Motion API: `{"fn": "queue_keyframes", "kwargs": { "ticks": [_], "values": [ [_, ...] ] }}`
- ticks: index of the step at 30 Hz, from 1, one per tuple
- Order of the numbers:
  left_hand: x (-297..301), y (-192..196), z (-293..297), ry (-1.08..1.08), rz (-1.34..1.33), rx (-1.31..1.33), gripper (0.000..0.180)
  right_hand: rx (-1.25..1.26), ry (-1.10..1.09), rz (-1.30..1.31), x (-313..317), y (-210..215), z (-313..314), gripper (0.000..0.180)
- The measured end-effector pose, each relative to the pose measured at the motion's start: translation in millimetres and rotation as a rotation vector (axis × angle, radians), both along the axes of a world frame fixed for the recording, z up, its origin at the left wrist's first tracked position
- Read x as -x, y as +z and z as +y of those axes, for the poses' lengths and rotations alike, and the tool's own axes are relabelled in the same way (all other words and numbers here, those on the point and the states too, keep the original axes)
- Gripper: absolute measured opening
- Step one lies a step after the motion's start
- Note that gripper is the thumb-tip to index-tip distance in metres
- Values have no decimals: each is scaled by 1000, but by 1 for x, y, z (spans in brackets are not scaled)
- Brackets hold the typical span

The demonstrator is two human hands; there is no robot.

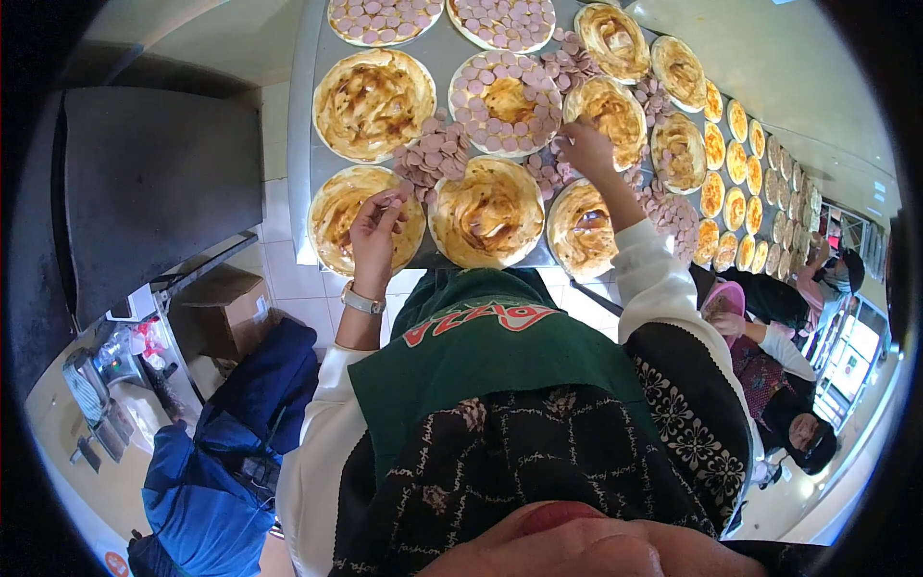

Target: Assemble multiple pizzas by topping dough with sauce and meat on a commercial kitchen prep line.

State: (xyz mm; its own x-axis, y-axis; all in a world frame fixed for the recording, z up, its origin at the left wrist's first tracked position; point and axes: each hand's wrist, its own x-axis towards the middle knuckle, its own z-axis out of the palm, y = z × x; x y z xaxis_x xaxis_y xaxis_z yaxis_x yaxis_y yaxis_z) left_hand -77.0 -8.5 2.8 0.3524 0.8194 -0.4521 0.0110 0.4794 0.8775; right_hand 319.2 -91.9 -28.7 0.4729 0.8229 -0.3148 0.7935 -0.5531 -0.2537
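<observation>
Sausage slices [430, 159] ring the half-topped base [507, 103]; right hand [586, 146] pinches slices at the heap, left hand [377, 226] cups more — best laid evenly, edge inward.

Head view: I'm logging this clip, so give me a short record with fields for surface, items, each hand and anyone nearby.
surface: metal table covered with rows of round sauced bases
items: piles of pink sausage slices between the bases; one base ringed with slices
left hand: over a sauced base, fingers pinching slices
right hand: reaching to slices beside another base
nearby: other people seated at right
</observation>
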Motion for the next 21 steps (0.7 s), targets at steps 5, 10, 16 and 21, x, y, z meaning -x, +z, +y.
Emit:
{"fn": "queue_keyframes", "kwargs": {
  "ticks": [5,10,16,21],
  "values": [
    [-9,5,3,-22,-25,-17,22,-93,-13,-61,26,-6,-14,27],
    [-11,8,5,-25,-31,-21,21,-185,20,155,7,-8,-8,22],
    [-4,5,1,2,-33,-10,21,-430,-195,634,1,-5,41,22],
    [-1,5,-1,-12,-24,-16,24,-378,-191,638,8,-9,66,23]
  ]
}}
